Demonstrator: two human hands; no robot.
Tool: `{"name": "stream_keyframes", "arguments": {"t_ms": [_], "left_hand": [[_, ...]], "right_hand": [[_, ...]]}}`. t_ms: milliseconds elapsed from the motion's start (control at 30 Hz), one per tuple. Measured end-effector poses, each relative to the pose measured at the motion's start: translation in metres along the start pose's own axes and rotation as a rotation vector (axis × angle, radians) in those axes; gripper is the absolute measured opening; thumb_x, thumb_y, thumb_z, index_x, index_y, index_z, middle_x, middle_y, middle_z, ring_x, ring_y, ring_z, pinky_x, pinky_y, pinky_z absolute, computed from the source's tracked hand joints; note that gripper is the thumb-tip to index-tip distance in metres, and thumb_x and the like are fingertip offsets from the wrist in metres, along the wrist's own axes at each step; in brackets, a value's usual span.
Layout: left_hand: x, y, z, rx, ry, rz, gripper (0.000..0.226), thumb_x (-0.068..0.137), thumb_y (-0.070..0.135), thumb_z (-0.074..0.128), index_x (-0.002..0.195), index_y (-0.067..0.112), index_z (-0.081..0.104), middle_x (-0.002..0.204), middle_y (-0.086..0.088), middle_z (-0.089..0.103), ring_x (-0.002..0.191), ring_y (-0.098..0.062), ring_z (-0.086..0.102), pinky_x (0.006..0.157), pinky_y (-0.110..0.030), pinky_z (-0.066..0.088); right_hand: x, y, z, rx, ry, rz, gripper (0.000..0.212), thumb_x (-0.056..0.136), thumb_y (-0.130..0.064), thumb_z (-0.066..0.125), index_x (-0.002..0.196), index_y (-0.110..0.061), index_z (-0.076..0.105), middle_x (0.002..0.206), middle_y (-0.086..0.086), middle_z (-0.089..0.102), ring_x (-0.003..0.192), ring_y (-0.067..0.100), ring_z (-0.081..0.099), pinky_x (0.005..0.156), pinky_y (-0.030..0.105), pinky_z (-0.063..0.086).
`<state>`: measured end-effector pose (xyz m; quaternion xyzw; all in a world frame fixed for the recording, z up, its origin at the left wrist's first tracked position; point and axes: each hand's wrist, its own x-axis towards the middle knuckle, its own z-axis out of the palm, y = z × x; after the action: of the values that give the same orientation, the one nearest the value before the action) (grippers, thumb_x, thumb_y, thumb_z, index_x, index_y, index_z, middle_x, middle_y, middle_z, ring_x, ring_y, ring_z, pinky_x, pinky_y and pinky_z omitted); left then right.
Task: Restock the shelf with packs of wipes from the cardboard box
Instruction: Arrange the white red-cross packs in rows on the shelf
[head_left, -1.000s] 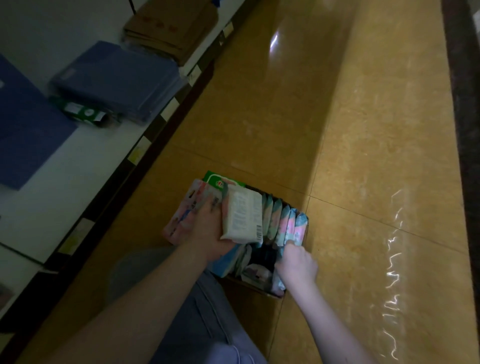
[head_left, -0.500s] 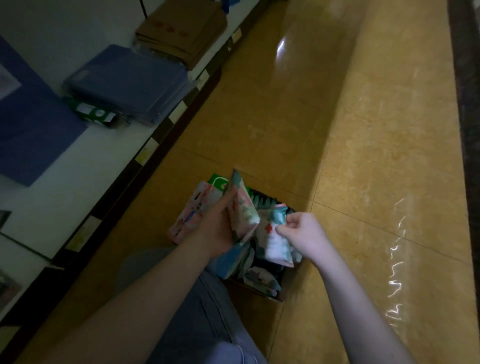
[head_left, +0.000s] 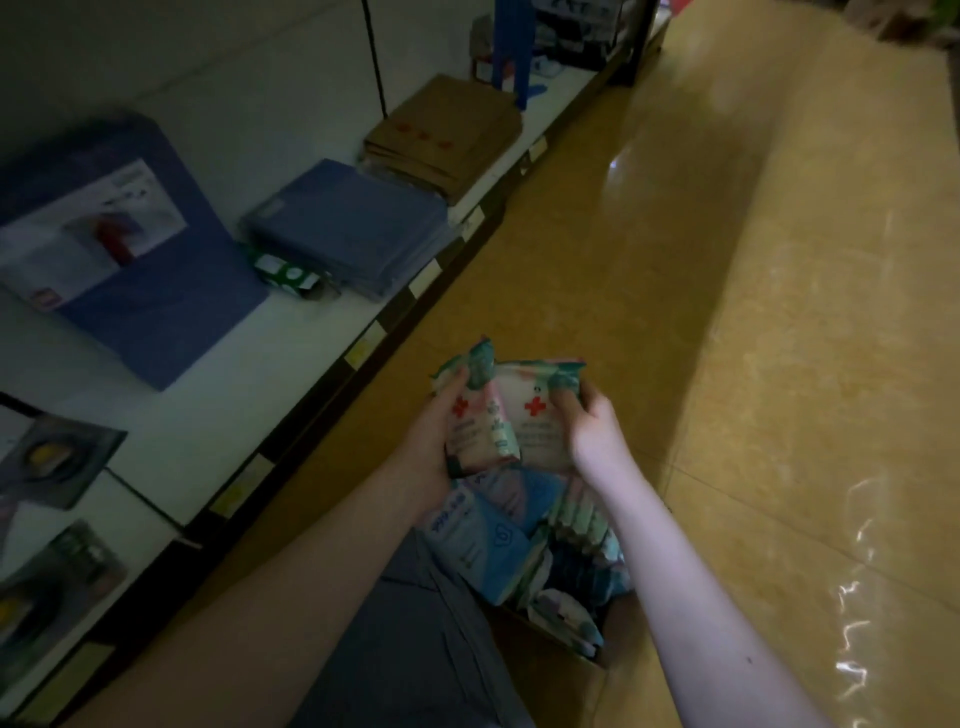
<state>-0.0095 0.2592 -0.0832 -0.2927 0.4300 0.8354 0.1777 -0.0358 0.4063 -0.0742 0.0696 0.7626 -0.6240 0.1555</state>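
- Floor (head_left: 675, 260): tan tiles, glossy, running along the front of the shelf. The person appears to be low down beside it, a grey trouser leg (head_left: 415, 649) showing between the forearms.
- Shelf (head_left: 171, 415): white board at left, low to the floor, price tags along its front edge. A broad bare stretch lies nearest the hands, likely the spot to fill.
- Goods on the shelf: a blue flat pack (head_left: 124, 260), a blue folded stack (head_left: 353, 223) and a brown stack (head_left: 447, 130) farther back, a small green packet (head_left: 283, 270) beside the blue stack.
- Cardboard box (head_left: 571, 649): on the floor by the knee, below the hands, with packs of wipes standing inside. Much stock remains.
- Two packs: left pack (head_left: 475, 431) and right pack (head_left: 540, 426), pale wrappers, red crosses, held above the box, faces toward the camera, touching edge to edge. Probably being squared together to carry as one.
- Left hand (head_left: 431, 447): closed around the left pack, thumb across the front.
- Right hand (head_left: 592, 431): clamped on the right pack, fingers over its top corner.
- Judgement: nothing is placed yet; the swing left to the shelf comes next.
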Motion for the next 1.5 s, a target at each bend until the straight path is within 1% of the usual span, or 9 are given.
{"name": "stream_keyframes", "arguments": {"t_ms": [133, 300, 433, 600, 733, 867, 1133, 1333, 1500], "left_hand": [[-0.014, 0.034, -0.01, -0.042, -0.01, 0.084, 0.035, 0.091, 0.04, 0.052, 0.11, 0.015, 0.066, 0.102, -0.01, 0.071, 0.086, -0.024, 0.068, 0.079, -0.037, 0.054], [-0.033, 0.065, -0.028, -0.045, 0.165, 0.26, 0.029, 0.088, 0.012, 0.053, 0.117, 0.015, 0.056, 0.092, -0.007, 0.067, 0.072, -0.02, 0.067, 0.056, -0.033, 0.057], [-0.054, 0.092, -0.041, -0.029, 0.239, 0.346, 0.035, 0.087, 0.002, 0.049, 0.119, 0.013, 0.047, 0.093, -0.008, 0.062, 0.077, -0.024, 0.063, 0.062, -0.036, 0.055], [-0.084, 0.138, -0.061, 0.019, 0.297, 0.474, 0.043, 0.087, -0.001, 0.049, 0.128, 0.01, 0.043, 0.099, -0.01, 0.062, 0.08, -0.023, 0.064, 0.063, -0.033, 0.055], [-0.115, 0.171, -0.071, 0.03, 0.282, 0.571, 0.033, 0.088, -0.001, 0.049, 0.118, 0.011, 0.044, 0.105, -0.013, 0.06, 0.08, -0.022, 0.063, 0.07, -0.036, 0.053], [-0.144, 0.201, -0.076, 0.011, 0.252, 0.659, 0.034, 0.087, -0.003, 0.051, 0.118, 0.012, 0.045, 0.101, -0.011, 0.063, 0.08, -0.022, 0.064, 0.072, -0.036, 0.054], [-0.201, 0.261, -0.089, 0.033, 0.233, 0.812, 0.043, 0.085, -0.003, 0.054, 0.127, 0.005, 0.045, 0.111, -0.018, 0.064, 0.081, -0.023, 0.066, 0.072, -0.038, 0.057], [-0.249, 0.305, -0.11, -0.015, 0.226, 0.943, 0.038, 0.084, -0.004, 0.056, 0.119, 0.01, 0.049, 0.098, -0.011, 0.068, 0.072, -0.019, 0.068, 0.06, -0.03, 0.059], [-0.277, 0.346, -0.144, -0.052, 0.38, 1.056, 0.045, 0.083, -0.005, 0.058, 0.124, 0.009, 0.047, 0.106, -0.011, 0.067, 0.08, -0.02, 0.068, 0.07, -0.034, 0.059]], "right_hand": [[0.01, -0.027, 0.02, 0.089, -0.041, 0.069, 0.019, 0.098, -0.02, 0.041, 0.113, -0.014, 0.052, 0.1, 0.006, 0.063, 0.081, 0.017, 0.062, 0.057, 0.024, 0.049], [0.012, -0.056, 0.054, 0.171, -0.129, 0.043, 0.022, 0.095, -0.013, 0.048, 0.116, -0.009, 0.052, 0.104, 0.012, 0.066, 0.09, 0.029, 0.067, 0.077, 0.048, 0.057], [0.011, -0.079, 0.083, 0.156, -0.174, -0.007, 0.025, 0.091, -0.013, 0.053, 0.116, -0.009, 0.051, 0.105, 0.012, 0.066, 0.088, 0.028, 0.068, 0.075, 0.049, 0.057], [0.009, -0.117, 0.113, 0.153, -0.259, -0.11, 0.025, 0.091, -0.013, 0.056, 0.115, -0.014, 0.048, 0.1, 0.004, 0.064, 0.076, 0.015, 0.067, 0.052, 0.025, 0.055], [0.005, -0.147, 0.136, 0.135, -0.315, -0.176, 0.033, 0.09, -0.017, 0.058, 0.121, -0.016, 0.046, 0.116, 0.009, 0.06, 0.09, 0.023, 0.068, 0.069, 0.035, 0.059], [-0.003, -0.18, 0.156, 0.165, -0.336, -0.244, 0.026, 0.089, -0.013, 0.059, 0.111, -0.023, 0.049, 0.111, 0.008, 0.064, 0.089, 0.024, 0.068, 0.075, 0.04, 0.058], [-0.028, -0.256, 0.192, 0.261, -0.44, -0.362, 0.025, 0.09, -0.007, 0.056, 0.113, -0.015, 0.052, 0.096, 0.003, 0.067, 0.07, 0.011, 0.07, 0.052, 0.025, 0.057], [-0.042, -0.311, 0.239, 0.312, -0.541, -0.473, 0.026, 0.089, -0.006, 0.056, 0.111, -0.018, 0.054, 0.097, 0.005, 0.068, 0.068, 0.012, 0.071, 0.051, 0.024, 0.056], [-0.041, -0.352, 0.289, 0.367, -0.579, -0.544, 0.018, 0.087, -0.004, 0.058, 0.098, -0.018, 0.057, 0.093, 0.007, 0.068, 0.066, 0.013, 0.07, 0.054, 0.028, 0.058]]}}
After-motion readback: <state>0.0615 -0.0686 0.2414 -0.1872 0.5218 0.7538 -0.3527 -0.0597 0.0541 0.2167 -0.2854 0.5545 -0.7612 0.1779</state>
